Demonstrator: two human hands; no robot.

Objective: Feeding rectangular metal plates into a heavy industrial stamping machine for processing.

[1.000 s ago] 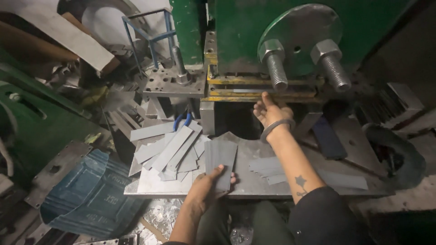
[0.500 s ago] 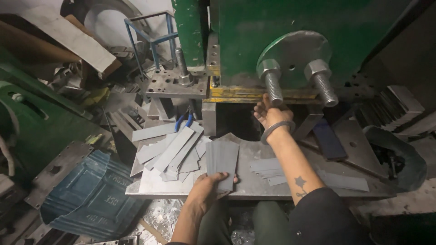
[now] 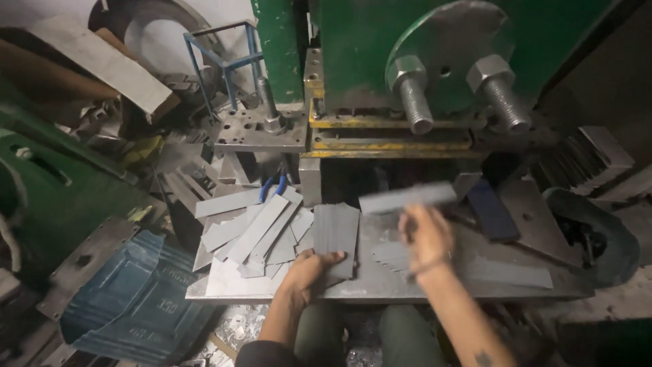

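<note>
Flat grey metal strip (image 3: 407,198), motion-blurred, in right hand (image 3: 426,234)

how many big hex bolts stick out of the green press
2. The left bolt sits on the round grey plate, left of centre; the right bolt is beside it at the plate's right edge. Others may be hidden.

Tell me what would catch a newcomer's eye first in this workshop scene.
Probably the big green press at top centre, with two large threaded bolts jutting from its round plate. Below it, on the steel work table, the right hand holds a blurred grey metal strip in front of the press opening, while the left hand rests on the near end of a neat stack of strips. A loose fan of similar strips lies to the left.
</note>
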